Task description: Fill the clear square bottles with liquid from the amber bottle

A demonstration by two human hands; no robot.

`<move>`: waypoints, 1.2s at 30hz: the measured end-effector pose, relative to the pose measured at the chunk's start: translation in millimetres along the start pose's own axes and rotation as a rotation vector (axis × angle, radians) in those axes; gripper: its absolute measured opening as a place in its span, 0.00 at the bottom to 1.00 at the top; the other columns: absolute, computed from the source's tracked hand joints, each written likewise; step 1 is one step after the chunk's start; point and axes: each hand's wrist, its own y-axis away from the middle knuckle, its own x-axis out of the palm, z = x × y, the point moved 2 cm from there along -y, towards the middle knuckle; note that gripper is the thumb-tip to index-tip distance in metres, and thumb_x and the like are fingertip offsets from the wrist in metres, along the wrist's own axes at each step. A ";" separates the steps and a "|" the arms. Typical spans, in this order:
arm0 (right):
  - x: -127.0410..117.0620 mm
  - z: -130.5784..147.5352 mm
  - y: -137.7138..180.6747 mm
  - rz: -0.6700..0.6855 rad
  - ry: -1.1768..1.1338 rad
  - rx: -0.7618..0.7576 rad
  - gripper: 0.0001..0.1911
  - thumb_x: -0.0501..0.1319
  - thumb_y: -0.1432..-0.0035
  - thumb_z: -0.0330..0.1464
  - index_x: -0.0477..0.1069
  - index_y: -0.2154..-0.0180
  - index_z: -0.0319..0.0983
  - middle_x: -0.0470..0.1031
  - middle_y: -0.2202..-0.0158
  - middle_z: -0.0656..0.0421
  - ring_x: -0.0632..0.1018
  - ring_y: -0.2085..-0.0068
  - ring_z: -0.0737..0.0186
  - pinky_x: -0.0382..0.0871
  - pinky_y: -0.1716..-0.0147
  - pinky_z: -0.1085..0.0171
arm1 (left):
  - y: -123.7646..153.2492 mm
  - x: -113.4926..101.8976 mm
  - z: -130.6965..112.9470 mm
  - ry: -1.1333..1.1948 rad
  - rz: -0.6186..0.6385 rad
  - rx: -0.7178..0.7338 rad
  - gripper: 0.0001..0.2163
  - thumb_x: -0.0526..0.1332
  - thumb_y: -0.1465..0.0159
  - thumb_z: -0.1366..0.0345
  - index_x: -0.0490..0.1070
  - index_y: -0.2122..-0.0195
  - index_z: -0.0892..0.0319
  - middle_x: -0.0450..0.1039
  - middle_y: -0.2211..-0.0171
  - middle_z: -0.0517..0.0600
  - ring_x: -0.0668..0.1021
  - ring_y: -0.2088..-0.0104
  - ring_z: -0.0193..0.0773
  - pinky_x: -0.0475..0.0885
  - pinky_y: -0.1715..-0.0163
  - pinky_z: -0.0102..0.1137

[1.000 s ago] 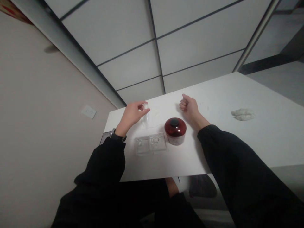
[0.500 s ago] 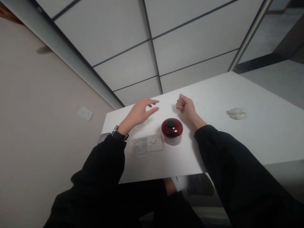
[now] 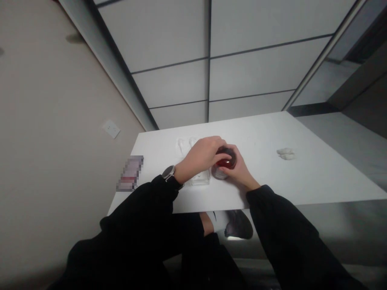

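Observation:
A squat bottle (image 3: 227, 162) with a dark red upper part, a paler label below and a dark cap stands on the white table (image 3: 263, 181). My left hand (image 3: 203, 155) reaches over its top from the left, fingers curled around the cap area. From the right, my right hand (image 3: 240, 167) wraps the bottle's side, with the thumb across its front. Both hands partly cover the bottle, and the cap is mostly hidden. Just left of it lies a clear plastic case (image 3: 201, 179), partly under my left wrist. Behind that wrist is a clear, pale plastic piece (image 3: 181, 146).
A crumpled white tissue (image 3: 286, 154) lies on the right side of the table. At the left edge is a flat, pixelated item (image 3: 130, 174). A wall with a socket (image 3: 111, 129) stands at the left, and panelled sliding doors (image 3: 178, 82) rise behind the table.
Both hands, previously apart and empty beyond the bottle, have come together on it. The head view has shifted, bringing the pixelated item at the left more fully into sight.

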 end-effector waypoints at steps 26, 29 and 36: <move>2.8 -2.5 -1.4 0.002 0.058 -0.018 0.36 0.79 0.51 0.47 0.65 0.47 0.47 0.73 0.47 0.55 0.78 0.48 0.50 0.75 0.45 0.49 | -20.4 -12.2 -44.0 -0.617 0.185 -0.270 0.25 0.52 0.23 0.53 0.83 0.62 0.66 0.83 0.63 0.65 0.83 0.61 0.55 0.66 0.66 0.39; 2.8 -3.2 -2.3 0.007 0.065 -0.019 0.37 0.79 0.51 0.46 0.64 0.46 0.48 0.73 0.46 0.54 0.78 0.46 0.48 0.74 0.44 0.47 | -15.8 -18.1 -49.3 -0.593 0.191 -0.247 0.21 0.54 0.23 0.53 0.80 0.52 0.65 0.84 0.58 0.63 0.84 0.58 0.53 0.67 0.66 0.38; 4.2 -6.1 -2.6 0.034 0.034 0.003 0.35 0.78 0.50 0.48 0.62 0.48 0.48 0.73 0.49 0.56 0.78 0.49 0.49 0.74 0.45 0.46 | -5.9 -34.7 -45.2 -0.511 0.361 -0.108 0.13 0.59 0.25 0.59 0.74 0.44 0.58 0.84 0.58 0.56 0.83 0.58 0.48 0.67 0.65 0.35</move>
